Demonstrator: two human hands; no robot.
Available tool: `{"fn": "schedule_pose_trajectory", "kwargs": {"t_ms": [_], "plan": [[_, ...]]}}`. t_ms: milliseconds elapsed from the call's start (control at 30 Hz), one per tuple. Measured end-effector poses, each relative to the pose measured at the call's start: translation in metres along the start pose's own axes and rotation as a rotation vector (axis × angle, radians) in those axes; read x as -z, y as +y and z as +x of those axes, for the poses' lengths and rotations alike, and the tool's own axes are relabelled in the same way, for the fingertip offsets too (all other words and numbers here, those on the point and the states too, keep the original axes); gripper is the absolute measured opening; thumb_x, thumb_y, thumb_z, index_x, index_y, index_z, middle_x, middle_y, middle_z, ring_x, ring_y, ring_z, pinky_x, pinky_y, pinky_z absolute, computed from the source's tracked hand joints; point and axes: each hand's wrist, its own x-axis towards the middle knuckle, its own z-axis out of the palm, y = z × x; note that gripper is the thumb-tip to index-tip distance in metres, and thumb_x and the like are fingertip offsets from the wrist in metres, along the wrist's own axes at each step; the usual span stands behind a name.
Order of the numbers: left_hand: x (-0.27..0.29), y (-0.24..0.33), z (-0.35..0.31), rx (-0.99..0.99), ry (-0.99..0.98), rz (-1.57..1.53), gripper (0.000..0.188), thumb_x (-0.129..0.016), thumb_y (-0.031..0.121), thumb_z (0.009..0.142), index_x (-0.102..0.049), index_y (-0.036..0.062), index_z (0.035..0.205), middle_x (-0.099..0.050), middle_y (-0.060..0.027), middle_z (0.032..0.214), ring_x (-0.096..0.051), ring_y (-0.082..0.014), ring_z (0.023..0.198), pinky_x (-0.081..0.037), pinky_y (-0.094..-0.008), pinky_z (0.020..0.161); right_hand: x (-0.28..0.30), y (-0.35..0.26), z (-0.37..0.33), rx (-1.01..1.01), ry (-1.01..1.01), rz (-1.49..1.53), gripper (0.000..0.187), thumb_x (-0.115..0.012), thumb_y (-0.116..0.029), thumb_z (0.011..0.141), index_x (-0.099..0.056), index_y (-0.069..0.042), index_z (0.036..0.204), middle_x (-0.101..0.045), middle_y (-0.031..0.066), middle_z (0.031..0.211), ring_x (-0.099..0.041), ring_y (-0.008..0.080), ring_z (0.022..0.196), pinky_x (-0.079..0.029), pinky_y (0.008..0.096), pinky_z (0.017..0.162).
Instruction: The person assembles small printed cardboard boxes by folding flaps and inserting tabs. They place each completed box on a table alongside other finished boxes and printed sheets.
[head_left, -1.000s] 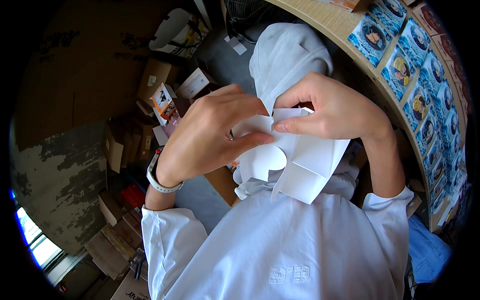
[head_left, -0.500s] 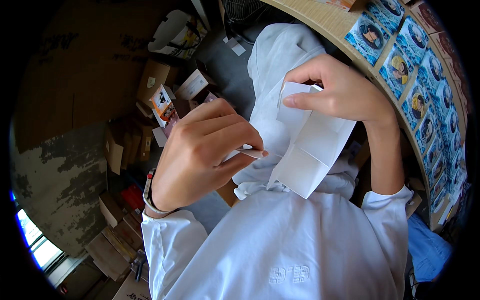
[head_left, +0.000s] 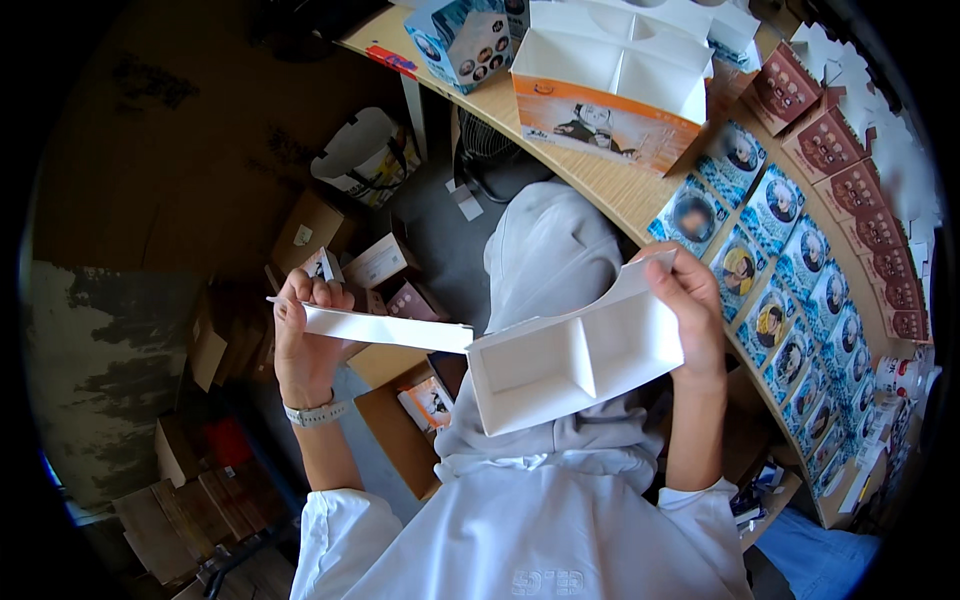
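Observation:
Over my lap I hold a small white cardboard box [head_left: 535, 375], tilted so that its inside shows, with a divider making two compartments. My right hand [head_left: 697, 315] is closed on its right end, thumb over the edge near a raised, curved flap. On the other side my left hand [head_left: 303, 345] pinches the outer end of a long, narrow white card strip [head_left: 390, 328]. The strip's inner end meets the box's left corner; whether the two are joined I cannot tell.
A wooden table [head_left: 640, 195] curves along the right. It bears a larger orange-and-white divided box [head_left: 610, 125], a blue box [head_left: 460, 45], rows of blue picture cards [head_left: 780, 275] and dark red boxes [head_left: 850, 195]. An open brown carton [head_left: 400, 435] stands left of my lap.
My hands have moved apart, drawing the white strip out to the left. The box has turned to lie crosswise, its compartments now facing me. The view has shifted, showing more of the table.

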Motion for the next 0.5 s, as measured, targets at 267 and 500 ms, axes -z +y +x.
{"fn": "schedule_pose_trajectory", "kwargs": {"t_ms": [267,500], "plan": [[-0.006,-0.021,-0.002,-0.032,0.001,-0.227,0.022,-0.076,0.027,0.098,-0.060,0.0135,0.094,-0.066,-0.0010,0.104,-0.059,-0.0149,0.098,-0.049,-0.0343,0.093,-0.018,0.020,0.008,0.036,0.121,-0.048,0.026,-0.067,-0.021,0.105,-0.067,0.002,0.117,-0.071,0.0037,0.101,-0.063,0.0075,0.091,-0.049,0.0232,0.083],[-0.043,-0.062,-0.017,0.167,-0.022,0.184,0.017,-0.085,0.018,0.087,-0.074,0.0054,0.088,-0.057,-0.0170,0.147,-0.053,-0.0259,0.138,-0.041,-0.0384,0.116,-0.018,0.042,0.006,0.331,-0.002,0.073,0.066,-0.067,-0.042,0.099,-0.046,0.002,0.143,-0.053,0.0184,0.142,-0.048,0.0268,0.137,-0.030,0.0406,0.118]]}}
